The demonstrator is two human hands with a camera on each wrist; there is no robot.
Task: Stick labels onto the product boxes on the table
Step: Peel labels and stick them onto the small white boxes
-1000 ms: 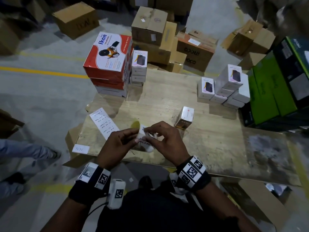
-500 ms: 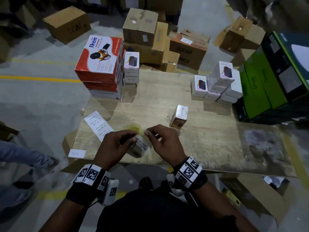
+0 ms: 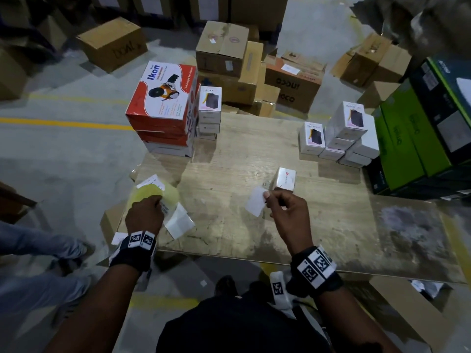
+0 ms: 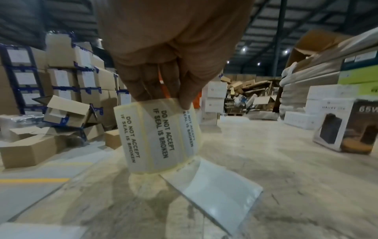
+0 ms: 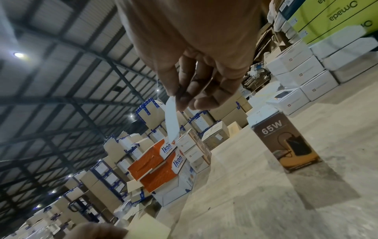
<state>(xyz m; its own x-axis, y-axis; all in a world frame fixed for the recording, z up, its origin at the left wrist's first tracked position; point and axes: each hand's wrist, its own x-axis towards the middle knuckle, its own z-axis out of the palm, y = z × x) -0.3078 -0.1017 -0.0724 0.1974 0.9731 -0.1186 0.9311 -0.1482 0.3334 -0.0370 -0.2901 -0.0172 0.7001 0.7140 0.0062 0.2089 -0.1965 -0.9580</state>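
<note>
My left hand [image 3: 147,212] holds a roll of seal labels [image 4: 157,134] by its top edge, just above the table's near left corner; a bare strip of backing [image 4: 212,186] trails from the roll onto the table. My right hand [image 3: 283,207] pinches a single white label [image 3: 255,204] between thumb and forefinger, lifted over the middle of the table. Just beyond it stands a small product box [image 3: 285,178], which shows in the right wrist view as a brown box [image 5: 284,143] marked 65W. The label [image 5: 172,119] hangs free, touching no box.
Red Ikon boxes [image 3: 163,108] are stacked at the table's far left with small white boxes [image 3: 209,110] beside them. More white boxes [image 3: 344,136] sit far right, against green cartons [image 3: 407,138]. A label sheet [image 3: 150,183] lies near my left hand. Brown cartons crowd the floor. A person's legs [image 3: 38,248] stand at left.
My hands have drawn apart. The right one has peeled a label off and carried it right toward the small box; the left has moved the roll left, down by the table's corner.
</note>
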